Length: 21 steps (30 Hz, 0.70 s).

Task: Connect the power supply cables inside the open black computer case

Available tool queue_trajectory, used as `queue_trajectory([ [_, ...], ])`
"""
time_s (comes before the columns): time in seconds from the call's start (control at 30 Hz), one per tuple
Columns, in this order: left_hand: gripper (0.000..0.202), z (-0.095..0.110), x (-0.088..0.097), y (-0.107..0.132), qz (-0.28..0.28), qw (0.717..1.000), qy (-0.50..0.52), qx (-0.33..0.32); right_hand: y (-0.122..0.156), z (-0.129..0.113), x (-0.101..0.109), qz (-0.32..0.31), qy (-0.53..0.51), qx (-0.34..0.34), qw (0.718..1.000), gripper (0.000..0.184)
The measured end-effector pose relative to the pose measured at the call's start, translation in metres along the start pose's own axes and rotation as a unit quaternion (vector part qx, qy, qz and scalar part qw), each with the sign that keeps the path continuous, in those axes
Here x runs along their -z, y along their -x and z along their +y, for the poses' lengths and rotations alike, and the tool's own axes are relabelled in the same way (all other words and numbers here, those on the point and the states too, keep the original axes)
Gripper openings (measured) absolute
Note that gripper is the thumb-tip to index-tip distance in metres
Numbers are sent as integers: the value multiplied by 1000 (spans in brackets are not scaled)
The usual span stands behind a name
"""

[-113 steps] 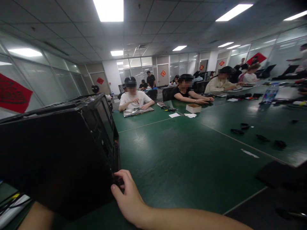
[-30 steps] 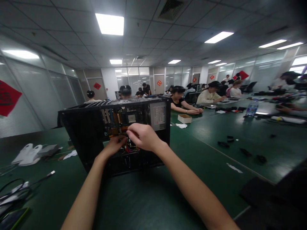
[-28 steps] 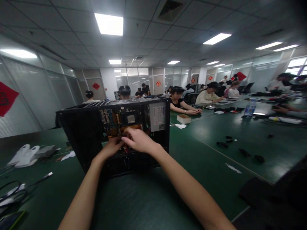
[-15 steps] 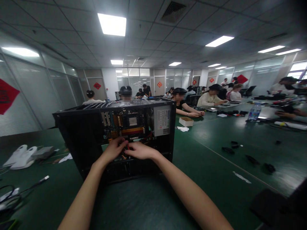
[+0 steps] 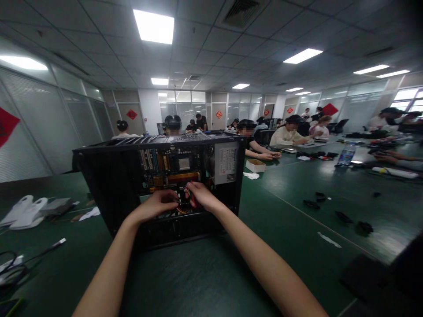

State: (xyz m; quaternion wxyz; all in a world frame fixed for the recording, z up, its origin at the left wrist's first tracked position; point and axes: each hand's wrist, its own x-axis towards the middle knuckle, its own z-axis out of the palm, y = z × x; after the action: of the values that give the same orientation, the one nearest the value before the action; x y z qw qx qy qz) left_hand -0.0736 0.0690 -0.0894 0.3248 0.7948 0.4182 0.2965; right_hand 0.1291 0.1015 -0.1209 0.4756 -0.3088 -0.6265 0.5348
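Note:
An open black computer case (image 5: 109, 185) stands on the green table (image 5: 271, 220) in front of me, its motherboard (image 5: 168, 165) and silver power supply (image 5: 225, 162) facing me. Both my hands reach into its lower middle. My left hand (image 5: 155, 205) has its fingers curled around a bundle of red and yellow cables (image 5: 183, 208). My right hand (image 5: 202, 197) pinches the same cables from the right. The fingertips are partly hidden among the wires.
White objects (image 5: 23, 212) and a grey block (image 5: 58, 205) lie on the table at left, with loose cables (image 5: 20, 268) near the left edge. Small black parts (image 5: 340, 215) are scattered at right. Several people sit working at the far tables; a small box (image 5: 255, 165) stands behind the case.
Since the earliest frame the case has turned with its open side towards me. In the last second both hands dropped from the motherboard's middle to the cable bundle at the case's bottom.

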Motion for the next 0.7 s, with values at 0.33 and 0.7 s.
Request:
queue_trajectory([
  [0.33,65,-3,-7,-6,143,989,39,-9,10,-11,-1,-79,3,3,997,37],
  [0.7,69,4,-7,-1,150,988,-29,-10,9,-7,-1,-124,14,17,992,35],
])
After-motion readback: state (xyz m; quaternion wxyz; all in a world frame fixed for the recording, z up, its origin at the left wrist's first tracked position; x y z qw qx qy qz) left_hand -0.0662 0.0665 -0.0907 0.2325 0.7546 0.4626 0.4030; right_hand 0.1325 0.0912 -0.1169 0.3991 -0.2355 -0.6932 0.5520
